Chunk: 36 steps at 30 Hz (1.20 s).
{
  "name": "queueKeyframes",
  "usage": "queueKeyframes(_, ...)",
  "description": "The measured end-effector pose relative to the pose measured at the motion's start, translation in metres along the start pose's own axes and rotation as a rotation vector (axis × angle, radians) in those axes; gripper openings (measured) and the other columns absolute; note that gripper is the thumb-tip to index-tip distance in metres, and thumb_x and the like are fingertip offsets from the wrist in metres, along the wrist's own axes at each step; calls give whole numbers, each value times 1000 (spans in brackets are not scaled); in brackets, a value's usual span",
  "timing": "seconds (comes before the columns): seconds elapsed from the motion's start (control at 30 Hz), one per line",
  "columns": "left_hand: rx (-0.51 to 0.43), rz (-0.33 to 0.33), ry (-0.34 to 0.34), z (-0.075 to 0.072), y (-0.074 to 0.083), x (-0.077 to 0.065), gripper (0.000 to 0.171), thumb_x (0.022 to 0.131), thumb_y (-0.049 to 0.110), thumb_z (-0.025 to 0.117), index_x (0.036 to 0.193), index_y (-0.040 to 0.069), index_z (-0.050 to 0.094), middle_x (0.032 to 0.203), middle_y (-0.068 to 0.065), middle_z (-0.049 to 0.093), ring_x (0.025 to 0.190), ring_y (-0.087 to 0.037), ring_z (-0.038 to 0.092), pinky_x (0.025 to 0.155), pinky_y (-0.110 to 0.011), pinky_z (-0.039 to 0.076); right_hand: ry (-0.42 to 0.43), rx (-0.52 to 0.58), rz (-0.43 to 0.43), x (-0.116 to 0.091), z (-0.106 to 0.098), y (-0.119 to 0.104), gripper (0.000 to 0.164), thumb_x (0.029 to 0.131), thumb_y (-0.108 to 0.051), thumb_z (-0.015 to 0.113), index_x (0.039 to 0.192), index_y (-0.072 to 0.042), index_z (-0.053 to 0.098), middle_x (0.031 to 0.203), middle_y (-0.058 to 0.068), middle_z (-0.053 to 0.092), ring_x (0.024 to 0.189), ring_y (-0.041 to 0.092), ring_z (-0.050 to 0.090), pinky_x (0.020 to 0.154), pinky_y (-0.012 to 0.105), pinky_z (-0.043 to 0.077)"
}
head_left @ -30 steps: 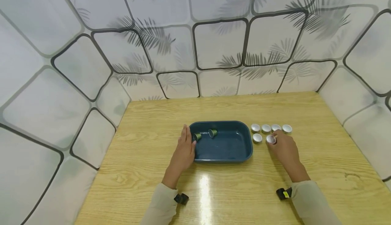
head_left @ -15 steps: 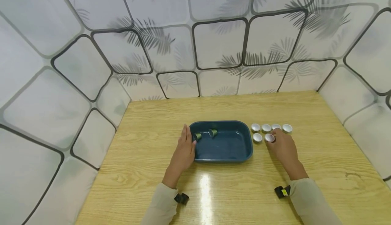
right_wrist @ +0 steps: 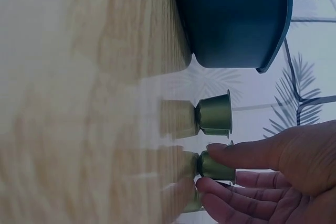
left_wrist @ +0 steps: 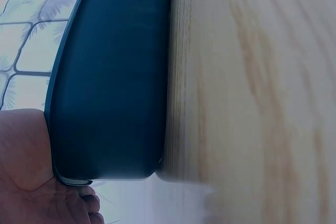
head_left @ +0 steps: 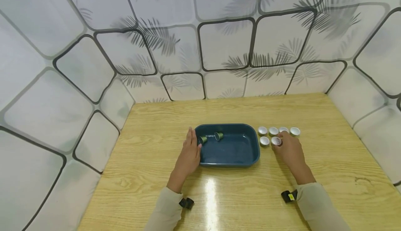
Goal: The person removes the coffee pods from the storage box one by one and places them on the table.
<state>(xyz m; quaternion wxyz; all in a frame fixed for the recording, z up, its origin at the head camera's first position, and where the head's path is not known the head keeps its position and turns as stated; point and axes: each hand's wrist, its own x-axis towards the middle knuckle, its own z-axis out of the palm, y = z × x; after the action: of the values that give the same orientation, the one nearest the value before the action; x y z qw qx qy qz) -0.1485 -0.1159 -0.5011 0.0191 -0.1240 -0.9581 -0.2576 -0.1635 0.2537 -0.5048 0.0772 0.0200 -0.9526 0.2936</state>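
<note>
Thumb and fingertips of my right hand [head_left: 290, 152] pinch a green coffee capsule [right_wrist: 218, 167] with a silvery top, upright at the tabletop. Just left of it in the head view stands another coffee capsule [head_left: 264, 141], apart from it. Behind is a row of several capsules [head_left: 273, 131], one partly covered by my fingers. My left hand [head_left: 188, 156] rests with straight fingers against the left end of a dark blue rectangular dish [head_left: 230, 164]. Inside that dish two green capsules lie on their sides: one capsule [head_left: 218, 136] near the back wall, the other capsule [head_left: 203, 140] by the left end.
The light wooden table [head_left: 150, 137] reaches back to a patterned fabric wall [head_left: 225, 46], with similar walls at both sides. A black strap piece [head_left: 187, 203] sits at my left sleeve, and another black piece [head_left: 289, 196] at my right sleeve.
My right hand has shifted slightly left and back with the pinched capsule, bringing it nearer its neighbour and more level. The left hand and the dish stay where they were.
</note>
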Motion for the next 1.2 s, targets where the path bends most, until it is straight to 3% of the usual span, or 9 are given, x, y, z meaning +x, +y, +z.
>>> queueKeyframes(0.37,6,-12,-11,1,0,0,63,112,22,37,160,-6,5,168,-23,1,154,-33,11,121,-55,20,-38,21,32,-3,-4,-1,43,86,-3,77,120,13,56,102,33,69,94,50,66,77,59,53)
queueKeyframes(0.57,15,-14,-9,1,0,0,64,112,22,38,160,-6,6,168,-23,1,154,-34,13,121,-54,20,-76,-6,75,-8,-16,-5,51,86,0,76,128,16,51,103,37,66,91,53,64,72,58,54)
queueKeyframes(0.77,5,-14,-9,-2,1,-1,65,112,22,40,160,-7,7,168,-24,2,154,-35,13,121,-55,21,-89,-44,42,-14,-30,-15,51,86,5,74,128,19,49,105,40,63,89,52,65,71,58,54)
queueKeyframes(0.97,10,-16,-9,0,0,0,64,112,22,39,160,-6,7,168,-23,2,155,-33,11,121,-54,20,-43,-30,-28,-18,-41,-37,47,88,4,73,129,16,53,110,38,63,82,44,69,60,48,56)
queueKeyframes(1.2,15,-21,-8,0,0,1,64,112,23,37,160,-5,7,168,-22,2,155,-32,11,122,-53,19,2,-31,-79,-14,-43,-64,44,91,-6,74,130,9,59,110,29,68,85,38,70,64,49,55)
